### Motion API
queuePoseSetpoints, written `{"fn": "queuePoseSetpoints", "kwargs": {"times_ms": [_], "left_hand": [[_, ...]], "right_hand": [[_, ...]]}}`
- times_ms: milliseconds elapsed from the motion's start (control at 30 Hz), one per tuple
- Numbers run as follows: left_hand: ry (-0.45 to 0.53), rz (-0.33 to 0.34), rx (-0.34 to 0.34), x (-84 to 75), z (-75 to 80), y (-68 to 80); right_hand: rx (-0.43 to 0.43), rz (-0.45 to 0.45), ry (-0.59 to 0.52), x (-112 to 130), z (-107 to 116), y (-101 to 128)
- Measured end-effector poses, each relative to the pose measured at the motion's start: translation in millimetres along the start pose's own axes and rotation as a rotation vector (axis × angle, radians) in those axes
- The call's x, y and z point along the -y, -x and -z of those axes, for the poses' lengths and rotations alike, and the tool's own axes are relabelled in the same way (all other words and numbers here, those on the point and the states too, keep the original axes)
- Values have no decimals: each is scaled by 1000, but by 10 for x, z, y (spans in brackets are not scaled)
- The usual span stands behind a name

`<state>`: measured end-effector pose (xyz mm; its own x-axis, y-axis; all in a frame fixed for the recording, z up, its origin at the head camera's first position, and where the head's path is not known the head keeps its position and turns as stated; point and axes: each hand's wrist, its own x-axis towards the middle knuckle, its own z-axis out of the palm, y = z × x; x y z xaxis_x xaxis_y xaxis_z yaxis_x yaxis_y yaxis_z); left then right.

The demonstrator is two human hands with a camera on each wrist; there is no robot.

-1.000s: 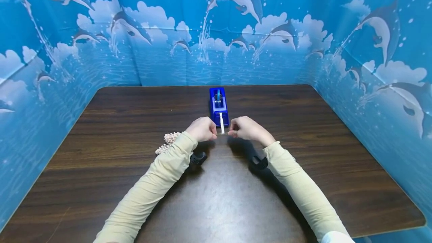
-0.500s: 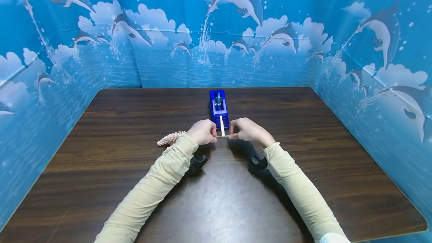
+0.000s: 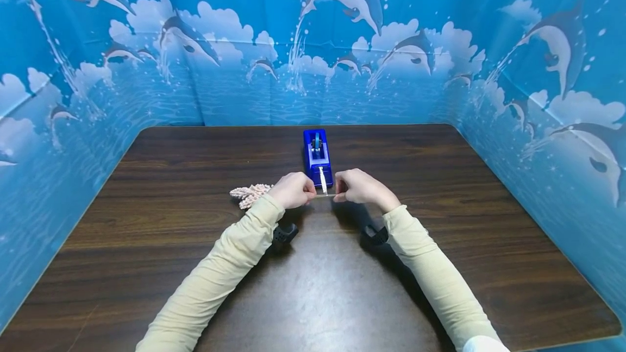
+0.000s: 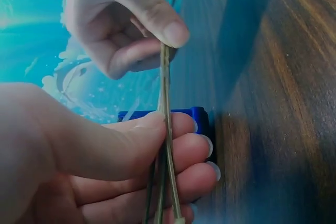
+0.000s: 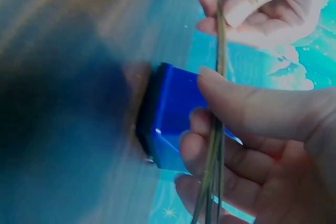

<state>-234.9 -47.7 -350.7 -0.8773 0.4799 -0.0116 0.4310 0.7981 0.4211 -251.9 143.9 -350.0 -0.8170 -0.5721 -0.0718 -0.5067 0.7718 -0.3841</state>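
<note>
Pale yellow long sleeves (image 3: 220, 281), black wrist straps (image 3: 285, 232)

thin stems (image 3: 325, 195) – bunched, level | pinched at both ends – above table

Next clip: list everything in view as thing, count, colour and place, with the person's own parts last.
stems: a few, thin, tan-green, bunched between both hands, in front of the dispenser
flower heads: one cluster, pale pink, on the table left of the left hand
dispenser: one, blue, table centre, white tape hanging at its near end
table: one, dark wood
backdrop: one, blue with dolphins, around three sides of the table
wrist mounts: two, black, under the wrists
sleeves: two, cream
left hand: pinches the stems
right hand: pinches the stems
</note>
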Motion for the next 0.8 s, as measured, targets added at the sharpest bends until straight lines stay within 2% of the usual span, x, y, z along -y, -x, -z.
{"fn": "queuePoseSetpoints", "kwargs": {"times_ms": [67,167,300,467,633,800], "left_hand": [[-12,1,-19,5,2,-10],[-40,3,-37,21,5,-18],[-64,30,-30,52,12,-19],[-79,58,-26,52,24,-10],[-70,53,-43,34,6,-16],[-46,49,-60,24,-18,-21]], "right_hand": [[25,12,-41,-12,17,-7],[85,28,-162,-40,28,-9],[138,49,-265,-64,-5,-24],[127,62,-194,-40,-32,-28],[56,40,-100,-2,-12,-10],[21,40,-56,29,12,-3]]}}
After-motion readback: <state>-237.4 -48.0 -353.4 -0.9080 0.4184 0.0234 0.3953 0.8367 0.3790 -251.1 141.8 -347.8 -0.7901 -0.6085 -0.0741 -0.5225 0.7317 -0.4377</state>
